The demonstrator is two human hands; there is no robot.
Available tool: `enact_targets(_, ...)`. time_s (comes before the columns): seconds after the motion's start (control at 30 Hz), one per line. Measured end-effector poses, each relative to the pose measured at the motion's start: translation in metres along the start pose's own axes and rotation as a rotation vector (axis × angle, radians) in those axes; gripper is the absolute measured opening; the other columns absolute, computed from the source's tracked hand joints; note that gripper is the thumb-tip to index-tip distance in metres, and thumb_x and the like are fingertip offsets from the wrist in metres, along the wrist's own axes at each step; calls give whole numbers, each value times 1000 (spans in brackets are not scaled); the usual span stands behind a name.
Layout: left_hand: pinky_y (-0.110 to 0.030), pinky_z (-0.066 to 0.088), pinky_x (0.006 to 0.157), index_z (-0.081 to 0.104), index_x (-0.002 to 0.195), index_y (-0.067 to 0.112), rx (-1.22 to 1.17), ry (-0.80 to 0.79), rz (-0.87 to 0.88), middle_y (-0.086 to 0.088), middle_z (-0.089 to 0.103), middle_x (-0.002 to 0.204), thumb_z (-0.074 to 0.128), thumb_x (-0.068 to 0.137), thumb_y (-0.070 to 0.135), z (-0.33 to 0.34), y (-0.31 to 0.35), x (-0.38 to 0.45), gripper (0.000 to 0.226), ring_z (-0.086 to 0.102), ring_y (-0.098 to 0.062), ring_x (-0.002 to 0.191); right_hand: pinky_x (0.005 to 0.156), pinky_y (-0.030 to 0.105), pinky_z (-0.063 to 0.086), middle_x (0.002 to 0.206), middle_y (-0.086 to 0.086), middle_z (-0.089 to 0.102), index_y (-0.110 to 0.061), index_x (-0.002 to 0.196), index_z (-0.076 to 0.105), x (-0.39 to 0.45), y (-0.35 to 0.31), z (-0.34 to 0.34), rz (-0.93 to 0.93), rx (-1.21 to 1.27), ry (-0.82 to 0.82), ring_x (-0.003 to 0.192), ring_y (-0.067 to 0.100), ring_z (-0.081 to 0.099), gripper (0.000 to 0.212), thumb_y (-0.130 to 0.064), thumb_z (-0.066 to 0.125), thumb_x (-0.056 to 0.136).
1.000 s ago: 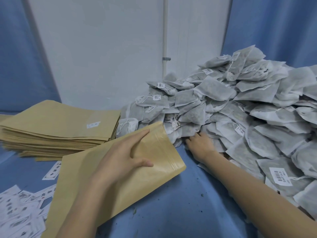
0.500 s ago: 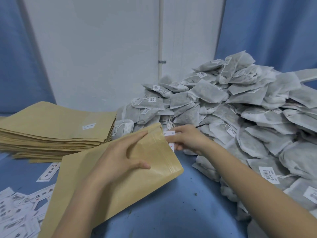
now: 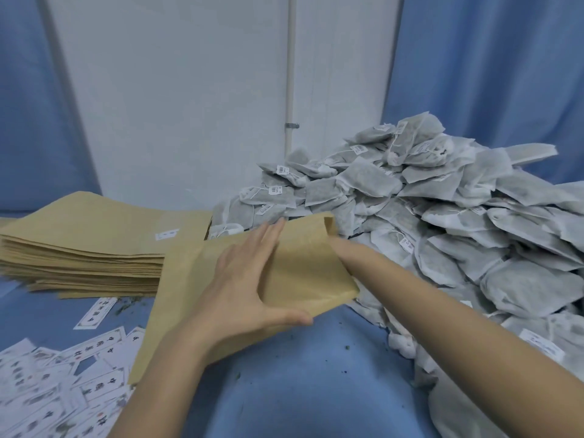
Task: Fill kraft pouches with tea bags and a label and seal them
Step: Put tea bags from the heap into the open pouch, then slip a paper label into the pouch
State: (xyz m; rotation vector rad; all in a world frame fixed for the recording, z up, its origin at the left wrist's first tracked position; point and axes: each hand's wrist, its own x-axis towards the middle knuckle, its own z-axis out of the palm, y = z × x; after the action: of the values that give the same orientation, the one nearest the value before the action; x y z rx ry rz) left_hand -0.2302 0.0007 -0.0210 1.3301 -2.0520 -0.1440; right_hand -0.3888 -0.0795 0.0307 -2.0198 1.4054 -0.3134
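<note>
kraft pouch (image 3: 303,273) now swallows right hand, left hand (image 3: 249,279) holding.

Soft, even, rather dim light with faint shadows; slight motion blur throughout, and wide-angle bending at the edges.
</note>
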Motion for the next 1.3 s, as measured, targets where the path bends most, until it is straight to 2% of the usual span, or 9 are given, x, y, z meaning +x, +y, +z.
enact_targets(0.17, -32, 0, 117, -27, 138, 49, 252, 68, 133, 10, -21, 156, 67, 56, 73, -1, 35, -5, 127, -13, -11, 145, 52, 17, 23, 63, 2, 27, -11, 58, 30, -22, -17, -23, 42, 45, 112, 56, 10, 26, 43, -5, 31, 100)
enact_targets(0.33, -39, 21, 116, 3, 146, 26, 233, 275, 222, -7, 14, 158, 64, 88, 20, -7, 63, -4, 84, 19, -27, 144, 43, 12, 31, 48, -3, 46, -13, 63, 44, -66, -42, -33, -57, 88, 59, 49, 8, 42, 33, -12, 44, 96)
enact_targets(0.47, -18, 24, 110, 27, 147, 24, -20, 338, 226, 4, 32, 151, 59, 91, 5, -32, 72, -4, 68, 30, -8, 137, 61, 13, 43, 84, -3, 59, -11, 94, 63, -103, -58, -50, -247, -78, 184, 74, 8, 50, 23, -28, 48, 95)
enact_targets(0.63, 4, 35, 75, 57, 114, 42, -342, 440, 79, 45, 57, 99, 57, 93, 11, -75, 85, -7, 38, 51, 24, 92, 55, 20, 30, 69, -8, 51, -5, 82, 66, -135, -64, -76, -468, -241, 427, 65, 8, 45, 77, -71, 28, 82)
enact_targets(0.77, -6, 45, 58, 62, 85, 27, -700, 520, -6, 28, 67, 67, 57, 93, 11, -104, 95, -6, 18, 61, 13, 64, 44, 20, 17, 45, -9, 21, -17, 48, 36, -156, -70, -91, -651, -264, 572, 45, 8, 23, 60, -71, 47, 72)
enact_targets(1.0, -22, 53, 50, 65, 85, 11, -1102, 276, -159, 1, 71, 68, 57, 87, 13, -114, 93, -15, 9, 67, -12, 58, 53, 28, 25, 49, -2, 31, -8, 64, 53, -150, -73, -110, -572, -500, 742, 53, 14, 29, 70, -76, 60, 51)
enact_targets(1.1, -25, 53, 48, 71, 71, 13, -1187, 260, -228, -3, 69, 65, 64, 78, 20, -102, 83, -17, 12, 67, -16, 56, 57, 26, 33, 65, -12, 47, -28, 79, 53, -140, -69, -103, -605, -463, 824, 60, 4, 44, 56, -74, 66, 50)
enact_targets(1.23, -27, 54, 53, 77, 71, 18, -1244, 253, -264, -4, 72, 71, 66, 73, 25, -92, 68, -19, 13, 70, -18, 63, 72, 23, 39, 101, -14, 52, -34, 104, 65, -127, -73, -92, -697, -571, 762, 85, -2, 39, 55, -68, 61, 61)
enact_targets(1.3, -29, 55, 56, 78, 78, 18, -1268, 240, -277, -6, 72, 76, 67, 73, 31, -89, 59, -21, 17, 71, -20, 67, 74, 15, 37, 89, -14, 60, -28, 93, 70, -121, -77, -87, -698, -507, 666, 85, 0, 43, 38, -55, 72, 66)
